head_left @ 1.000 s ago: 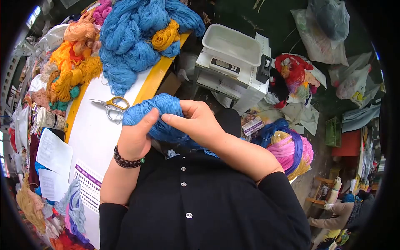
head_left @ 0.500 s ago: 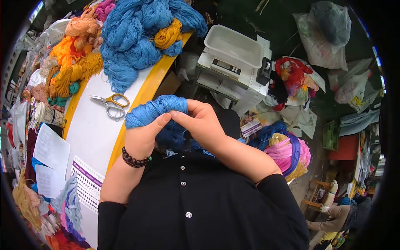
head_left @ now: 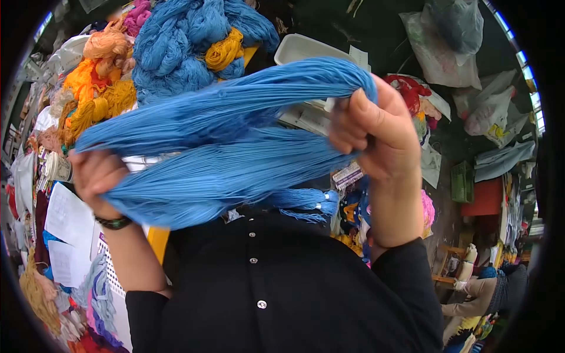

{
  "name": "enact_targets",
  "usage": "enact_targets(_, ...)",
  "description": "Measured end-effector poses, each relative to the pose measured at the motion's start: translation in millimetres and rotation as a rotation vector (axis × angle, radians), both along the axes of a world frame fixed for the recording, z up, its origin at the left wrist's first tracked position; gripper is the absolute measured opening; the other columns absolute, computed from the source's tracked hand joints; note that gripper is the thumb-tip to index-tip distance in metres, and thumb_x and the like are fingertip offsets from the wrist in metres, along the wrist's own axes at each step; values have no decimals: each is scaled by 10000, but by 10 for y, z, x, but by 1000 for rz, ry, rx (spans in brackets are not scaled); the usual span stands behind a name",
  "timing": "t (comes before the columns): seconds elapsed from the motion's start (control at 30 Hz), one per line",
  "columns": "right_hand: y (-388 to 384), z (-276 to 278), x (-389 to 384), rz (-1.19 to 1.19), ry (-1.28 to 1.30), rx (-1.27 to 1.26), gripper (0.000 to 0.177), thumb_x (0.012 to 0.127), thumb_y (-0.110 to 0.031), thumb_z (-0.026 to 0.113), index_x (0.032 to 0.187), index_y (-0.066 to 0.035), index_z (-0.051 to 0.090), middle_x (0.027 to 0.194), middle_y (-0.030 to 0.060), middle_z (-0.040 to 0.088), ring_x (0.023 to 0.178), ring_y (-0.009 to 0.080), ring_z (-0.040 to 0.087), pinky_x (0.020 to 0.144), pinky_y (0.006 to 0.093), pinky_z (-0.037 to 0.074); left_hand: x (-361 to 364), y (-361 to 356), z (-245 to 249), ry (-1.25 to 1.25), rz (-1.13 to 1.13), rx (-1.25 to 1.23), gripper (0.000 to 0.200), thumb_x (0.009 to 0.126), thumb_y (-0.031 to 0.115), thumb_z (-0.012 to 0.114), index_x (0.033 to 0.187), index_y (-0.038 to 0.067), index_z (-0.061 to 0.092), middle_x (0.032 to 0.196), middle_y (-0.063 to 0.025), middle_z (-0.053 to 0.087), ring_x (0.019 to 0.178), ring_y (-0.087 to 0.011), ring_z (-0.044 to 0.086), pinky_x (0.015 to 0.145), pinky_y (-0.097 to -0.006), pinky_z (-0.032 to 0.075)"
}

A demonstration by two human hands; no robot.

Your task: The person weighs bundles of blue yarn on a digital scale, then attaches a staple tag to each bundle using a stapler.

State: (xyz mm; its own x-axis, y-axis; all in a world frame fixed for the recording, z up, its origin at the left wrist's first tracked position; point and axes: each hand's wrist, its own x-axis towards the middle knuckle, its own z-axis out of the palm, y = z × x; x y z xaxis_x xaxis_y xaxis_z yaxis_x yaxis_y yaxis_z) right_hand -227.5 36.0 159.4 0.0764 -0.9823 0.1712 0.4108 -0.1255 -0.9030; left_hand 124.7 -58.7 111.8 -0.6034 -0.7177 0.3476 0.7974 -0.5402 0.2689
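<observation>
A skein of blue thread (head_left: 218,176) is stretched out as a wide loop between my two hands, in front of my chest. My left hand (head_left: 97,179) grips its left end, slightly smeared by motion. At the right end my right hand (head_left: 376,126) is closed on the loop, thumb on top and fingers curled inside, partly blurred. Below the skein, at my waist, lies a smaller bundle of blue thread (head_left: 303,203) with white ties. The scissors are hidden behind the stretched skein.
A big heap of blue thread (head_left: 176,47) with a mustard skein (head_left: 224,49) lies ahead. Orange thread (head_left: 88,79) is piled at the left. A white scale tray (head_left: 294,48) stands behind the skein. Plastic bags (head_left: 447,53) lie at the upper right, and another person (head_left: 491,288) shows at lower right.
My hands have moved apart, left hand to the left and right hand to the right and up. The bunched blue skein has opened into a long stretched loop.
</observation>
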Motion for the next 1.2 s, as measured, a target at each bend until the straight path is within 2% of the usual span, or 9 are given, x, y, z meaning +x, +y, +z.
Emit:
enact_targets(0.2,304,-238,-1392,-260,-101,188,206,974,-254,501,847,-91,504,603,-64,374,475,24,319,408,178,259,1192,-474,-370,-91,312,279,188,992,138,383,843,52,460,535,26,333,440,-92,346,509,-231,358)
enact_targets(0.43,886,-458,-2610,-761,37,325,231,963,-288,524,822,-108,494,586,-58,386,437,34,316,392,181,267,2155,-1141,-1169,-408,855,808,291,969,78,380,679,108,388,497,45,284,386,-83,290,418,-215,309)
enact_targets(0.8,1427,-727,-3980,-1399,465,383,269,929,-291,586,724,-132,513,590,-69,400,463,50,327,436,228,254,3284,-1767,-1915,-624,917,934,347,916,61,392,589,160,329,473,53,273,382,-79,297,379,-228,275)
enact_targets(0.93,1888,-571,-4652,-1689,1310,469,401,912,-407,559,908,-12,628,742,55,625,692,175,563,682,325,446,3969,-1827,-2032,-888,1169,846,311,907,133,420,604,171,358,558,35,356,501,-147,396,515,-292,388)
enact_targets(1.0,1886,-370,-4576,-1842,1691,652,437,909,-454,510,966,-43,651,932,176,672,894,357,630,780,404,471,3719,-1615,-1710,-1088,910,949,163,870,102,416,737,59,500,851,-133,587,827,-322,562,857,-493,460)
enact_targets(1.03,1853,-338,-4545,-1801,1737,522,427,910,-447,512,990,-50,648,951,183,668,917,369,621,790,412,471,4092,-1855,-1954,-819,1154,839,329,918,114,428,607,179,344,532,46,296,453,-113,339,494,-268,369)
enact_targets(1.1,1701,-262,-4288,-1591,1791,313,402,918,-418,517,1034,-54,640,963,192,662,926,389,607,796,414,467,2874,-1448,-1223,-470,1093,843,317,926,88,453,632,161,359,520,55,283,434,-76,311,458,-216,327)
enact_targets(1.13,1573,-219,-4019,-1380,1777,172,362,928,-373,535,1012,-36,637,891,162,666,828,321,629,769,360,467,3285,-1700,-1343,-268,400,743,303,942,85,476,663,134,366,510,59,281,428,-51,296,426,-188,276)
enact_targets(1.2,1326,-155,-3342,-1172,1547,233,314,926,-297,577,873,13,568,664,23,495,632,95,445,605,254,381,2809,-1693,-1234,-329,477,454,210,971,125,460,773,55,474,532,50,314,438,-50,304,434,-201,286)
